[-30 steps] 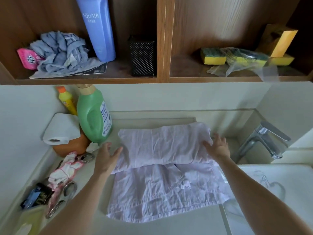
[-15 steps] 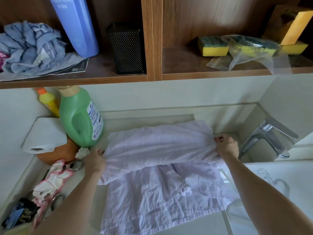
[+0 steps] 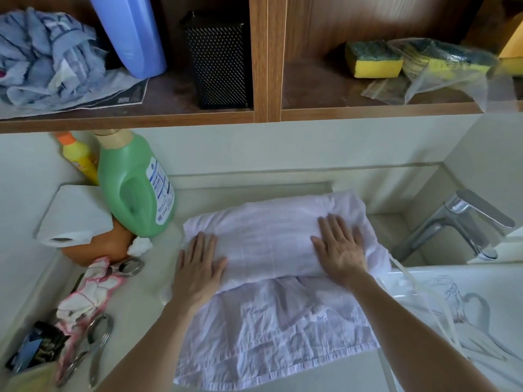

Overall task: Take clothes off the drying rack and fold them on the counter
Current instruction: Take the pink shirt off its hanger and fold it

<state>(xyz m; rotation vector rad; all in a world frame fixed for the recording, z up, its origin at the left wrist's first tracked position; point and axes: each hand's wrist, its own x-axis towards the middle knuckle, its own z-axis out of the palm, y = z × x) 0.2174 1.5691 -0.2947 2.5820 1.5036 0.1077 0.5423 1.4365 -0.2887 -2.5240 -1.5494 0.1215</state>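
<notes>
Pale lilac wrinkled cloth garment [image 3: 277, 329] lies spread on the pale counter [image 3: 135, 312], and its far part is folded back toward the person into a thick band. Both hands lie flat on this band, palms down. The left hand [image 3: 198, 267] presses the left end of the band. Its fingers [image 3: 204, 246] are straight and close together, with the thumb spread to the right, and they grip nothing. The right hand [image 3: 341, 250] presses the right end, and its fingers [image 3: 338, 226] are straight and a little apart. The single layer of the garment comes out from under the band on the wrist side of both hands and ends in a hem. Beyond the left fingertips and to their left stands a green plastic detergent bottle [image 3: 133, 190], with a white paper roll [image 3: 72, 216] further left. To the right of the right fingers, apart from them, a chrome metal faucet [image 3: 458, 222] stands at a white sink [image 3: 452, 275].
</notes>
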